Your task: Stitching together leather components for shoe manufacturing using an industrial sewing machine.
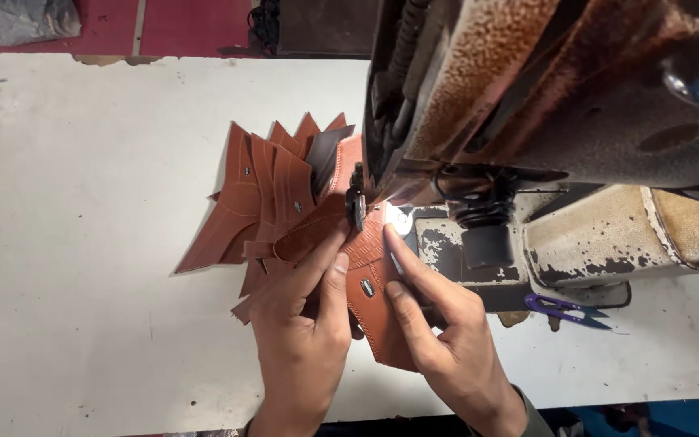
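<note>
Looking down in the head view, we note bare white table (82,283) left of the brown leather piece (370,295), sewing machine (544,121) crowding right. Our left hand (305,332) and right hand (438,332) press it flat under the presser foot (357,202), fingers extended; fanned leather pieces (269,202) lie far-left.

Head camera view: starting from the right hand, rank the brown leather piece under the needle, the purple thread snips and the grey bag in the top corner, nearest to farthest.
1. Brown leather piece: directly under the right hand, whose fingers press on it.
2. Purple thread snips: on the table to the hand's right, beside the sewing machine base.
3. Grey bag: far top-left corner, beyond the white table.
</note>
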